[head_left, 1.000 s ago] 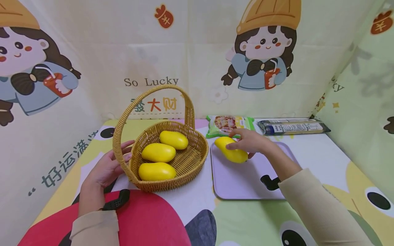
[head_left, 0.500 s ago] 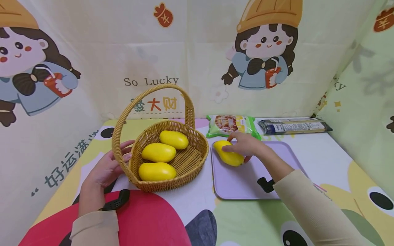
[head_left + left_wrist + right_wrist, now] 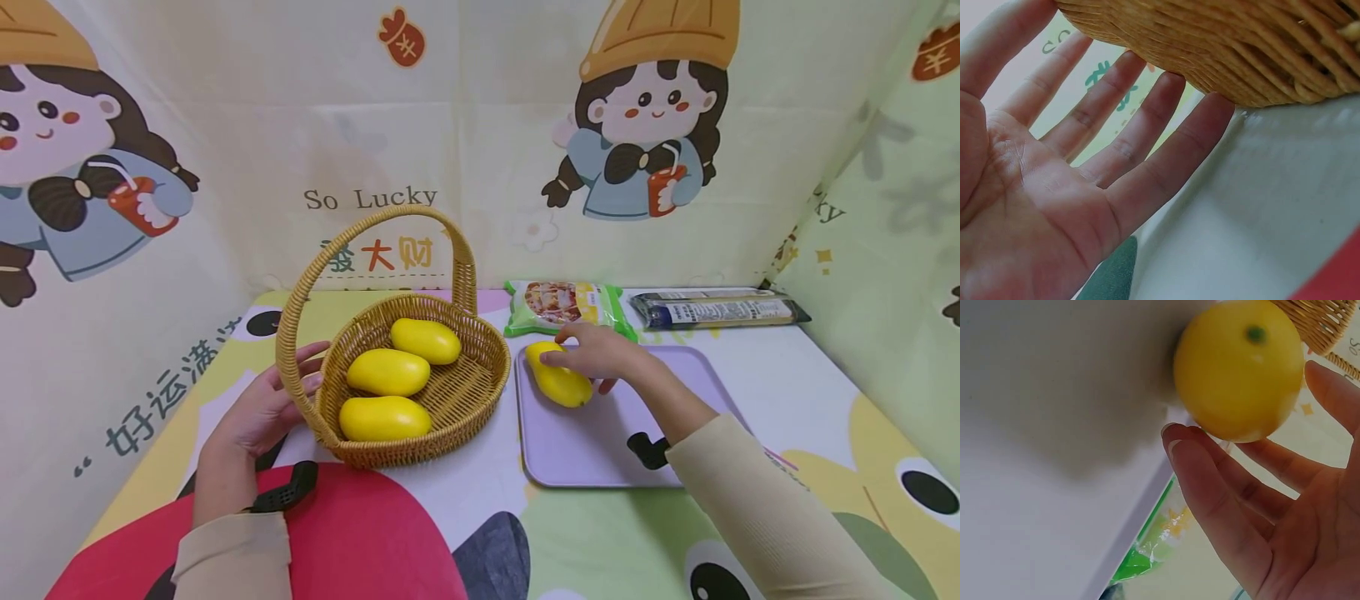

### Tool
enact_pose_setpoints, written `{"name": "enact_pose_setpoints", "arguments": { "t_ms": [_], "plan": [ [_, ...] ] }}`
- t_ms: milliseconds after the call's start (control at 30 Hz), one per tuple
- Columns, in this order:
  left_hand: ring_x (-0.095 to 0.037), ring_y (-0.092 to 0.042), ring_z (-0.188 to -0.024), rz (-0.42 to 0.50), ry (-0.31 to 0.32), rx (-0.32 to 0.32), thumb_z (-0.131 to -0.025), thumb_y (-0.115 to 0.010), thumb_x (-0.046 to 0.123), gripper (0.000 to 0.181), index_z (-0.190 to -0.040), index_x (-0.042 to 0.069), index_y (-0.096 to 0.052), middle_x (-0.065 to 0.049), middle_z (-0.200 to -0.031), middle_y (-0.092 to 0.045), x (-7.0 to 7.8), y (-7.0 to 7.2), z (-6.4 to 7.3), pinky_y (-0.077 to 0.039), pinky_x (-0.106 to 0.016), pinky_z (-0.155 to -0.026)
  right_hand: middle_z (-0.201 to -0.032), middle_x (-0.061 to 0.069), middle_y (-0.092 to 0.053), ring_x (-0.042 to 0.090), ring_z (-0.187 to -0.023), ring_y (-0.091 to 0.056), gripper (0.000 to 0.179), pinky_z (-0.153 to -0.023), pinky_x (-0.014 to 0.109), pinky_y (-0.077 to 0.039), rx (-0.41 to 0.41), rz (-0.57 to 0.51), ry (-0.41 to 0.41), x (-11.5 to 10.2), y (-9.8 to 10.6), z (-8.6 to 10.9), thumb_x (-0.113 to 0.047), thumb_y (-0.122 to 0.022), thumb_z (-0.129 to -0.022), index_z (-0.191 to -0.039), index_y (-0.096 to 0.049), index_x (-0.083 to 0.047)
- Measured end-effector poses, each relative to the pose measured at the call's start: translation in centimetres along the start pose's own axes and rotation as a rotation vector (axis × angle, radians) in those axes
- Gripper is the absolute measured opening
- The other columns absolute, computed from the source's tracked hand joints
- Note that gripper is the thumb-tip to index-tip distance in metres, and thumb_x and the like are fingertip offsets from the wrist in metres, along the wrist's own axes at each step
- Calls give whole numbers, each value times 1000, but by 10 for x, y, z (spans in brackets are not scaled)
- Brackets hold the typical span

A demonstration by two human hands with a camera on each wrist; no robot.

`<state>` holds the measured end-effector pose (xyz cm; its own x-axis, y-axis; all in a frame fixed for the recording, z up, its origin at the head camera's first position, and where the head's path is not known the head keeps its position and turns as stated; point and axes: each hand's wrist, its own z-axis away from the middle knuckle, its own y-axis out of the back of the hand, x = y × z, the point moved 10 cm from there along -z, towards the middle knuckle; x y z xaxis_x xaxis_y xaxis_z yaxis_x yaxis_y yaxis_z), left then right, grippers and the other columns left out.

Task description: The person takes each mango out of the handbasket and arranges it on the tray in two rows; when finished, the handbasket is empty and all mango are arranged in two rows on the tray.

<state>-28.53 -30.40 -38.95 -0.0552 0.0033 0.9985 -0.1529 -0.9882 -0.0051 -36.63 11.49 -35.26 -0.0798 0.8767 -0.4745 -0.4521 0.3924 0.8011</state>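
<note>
Three yellow mangoes lie in the wicker basket (image 3: 491, 392), among them a front mango (image 3: 384, 418). Beside the basket's left side is my left hand (image 3: 262, 408), fingers extended; in the left wrist view its fingertips touch the woven wall (image 3: 1235, 50). Another mango (image 3: 558, 382) rests on the left part of the lilac tray (image 3: 600, 450). My right hand (image 3: 600, 354) is around that mango, its thumb and fingers spread loosely. In the right wrist view a small gap shows between the thumb and the mango (image 3: 1238, 375); some fingers pass behind the fruit.
A green-edged food packet (image 3: 566, 306) lies behind the tray. To its right is a long dark, clear-fronted package (image 3: 720, 309). The basket's tall handle (image 3: 288, 333) arches above it, and a patterned cloth wall (image 3: 487, 150) stands behind.
My right hand has moved slightly left and lowered the mango onto the tray. The mango has turned a little, and the fingers have loosened from it. My left hand has stayed beside the basket.
</note>
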Motion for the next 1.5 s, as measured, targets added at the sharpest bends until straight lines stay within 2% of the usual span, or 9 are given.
{"name": "enact_pose_setpoints", "arguments": {
  "t_ms": [433,633,1133,1233,1333,1433,1500],
  "plan": [
    [-8,-66,-114,9,8,2,-106,-59,17,55,-158,21,-41,6,-134,-59,-1,0,0,-59,-28,-93,-143,21,-53,29,-92,-65,66,-61,35,-61,-24,3,43,-6,-2,-2,-48,-68,-96,-148,-52,-11],
    [-8,-66,-114,8,5,1,-106,-58,16,55,-157,21,-42,6,-134,-60,-2,1,-1,-59,-28,-93,-145,22,-53,29,-94,-65,66,-62,35,-62,-42,12,83,-12,-4,-2,-46,-67,-96,-149,-51,-10],
    [-7,-67,-114,1,14,10,-106,-59,18,56,-159,20,-40,7,-133,-59,0,-1,0,-59,-28,-92,-148,23,-52,32,-104,-64,68,-64,36,-62,-46,24,96,-14,3,-1,-46,-64,-99,-153,-46,-10],
    [-7,-67,-114,-3,21,13,-105,-60,18,57,-159,21,-41,7,-134,-59,0,-1,0,-59,-28,-92,-151,23,-51,33,-107,-63,66,-68,37,-62,-14,58,111,-19,9,0,-45,-64,-100,-153,-47,-9],
    [-7,-67,-114,-6,25,14,-105,-60,19,57,-159,22,-41,6,-134,-57,0,-1,-1,-59,-28,-92,-149,22,-54,36,-115,-62,62,-83,44,-61,56,94,155,-29,18,1,-43,-63,-100,-149,-51,-7],
    [-7,-66,-114,-5,25,15,-105,-60,19,57,-159,22,-41,6,-135,-57,0,-1,0,-59,-28,-92,-140,21,-62,37,-117,-63,55,-93,49,-57,134,99,219,-47,28,4,-38,-64,-100,-145,-56,-7],
    [-7,-66,-114,0,25,16,-105,-60,18,57,-159,21,-41,5,-135,-57,1,0,1,-59,-28,-92,-133,20,-65,35,-115,-64,51,-92,48,-58,169,85,267,-60,33,6,-35,-65,-99,-141,-60,-7]
  ]
}}
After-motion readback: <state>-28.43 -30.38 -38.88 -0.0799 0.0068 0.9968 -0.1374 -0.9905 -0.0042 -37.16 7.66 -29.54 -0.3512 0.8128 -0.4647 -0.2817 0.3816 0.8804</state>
